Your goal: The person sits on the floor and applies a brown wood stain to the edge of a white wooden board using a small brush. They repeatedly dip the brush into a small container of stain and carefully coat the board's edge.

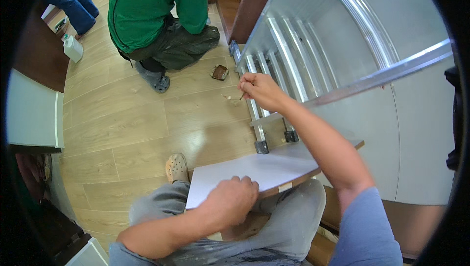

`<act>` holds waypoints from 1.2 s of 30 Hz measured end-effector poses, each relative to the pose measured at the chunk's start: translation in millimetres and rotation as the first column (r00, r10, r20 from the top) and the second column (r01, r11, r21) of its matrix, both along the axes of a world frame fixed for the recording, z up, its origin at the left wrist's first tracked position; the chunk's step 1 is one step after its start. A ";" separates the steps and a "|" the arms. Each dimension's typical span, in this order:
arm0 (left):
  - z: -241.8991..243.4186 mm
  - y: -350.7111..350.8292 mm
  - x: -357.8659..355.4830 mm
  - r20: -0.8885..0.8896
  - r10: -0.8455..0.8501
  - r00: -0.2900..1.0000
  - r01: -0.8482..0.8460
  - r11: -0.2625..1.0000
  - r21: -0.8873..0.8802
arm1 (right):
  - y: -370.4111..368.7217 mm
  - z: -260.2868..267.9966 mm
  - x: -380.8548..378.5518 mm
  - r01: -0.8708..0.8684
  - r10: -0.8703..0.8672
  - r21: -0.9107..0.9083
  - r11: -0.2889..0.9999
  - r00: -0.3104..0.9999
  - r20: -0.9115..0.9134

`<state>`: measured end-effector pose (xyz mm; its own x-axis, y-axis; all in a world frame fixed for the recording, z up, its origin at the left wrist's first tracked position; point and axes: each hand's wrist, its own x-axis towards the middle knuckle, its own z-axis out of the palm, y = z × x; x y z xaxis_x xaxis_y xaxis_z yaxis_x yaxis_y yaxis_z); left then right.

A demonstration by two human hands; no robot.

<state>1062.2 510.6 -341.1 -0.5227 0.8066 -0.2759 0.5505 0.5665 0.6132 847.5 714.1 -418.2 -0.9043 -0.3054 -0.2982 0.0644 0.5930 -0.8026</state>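
A white-faced board (235,174) with a brown edge lies across my legs. My left hand (233,198) is curled over its near edge, its back towards me; the fingertips and thumb are hidden. Farther out, my right hand (257,89) pinches a thin dark stick (241,97), with most of it covered by the fingers. That hand is raised in front of the aluminium ladder (290,60) and apart from the board. On the floor past it sits a small open container (219,72) with something brown inside.
A person in a green shirt (158,12) squats ahead; another person's jeans-clad legs (75,3) show at upper left. A white plastic jug (73,48) stands on the wood-look floor (136,119). The ladder's black feet (261,147) are close to the board's far edge.
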 end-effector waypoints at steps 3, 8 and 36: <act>3.8 -1.2 6.9 -0.068 0.028 0.997 -0.030 0.999 -0.026 | -13.1 -92.0 -56.8 0.135 -0.128 0.017 0.991 0.970 -0.209; 9.0 -3.8 10.2 -0.063 0.075 0.995 -0.082 0.990 -0.111 | -14.6 -215.6 -110.5 0.402 -0.385 -0.006 0.916 0.873 -0.301; 0.6 10.2 1.9 0.035 0.176 0.984 -0.163 0.959 -0.231 | -37.8 -401.5 -129.7 0.611 -0.598 -0.028 0.791 0.782 0.174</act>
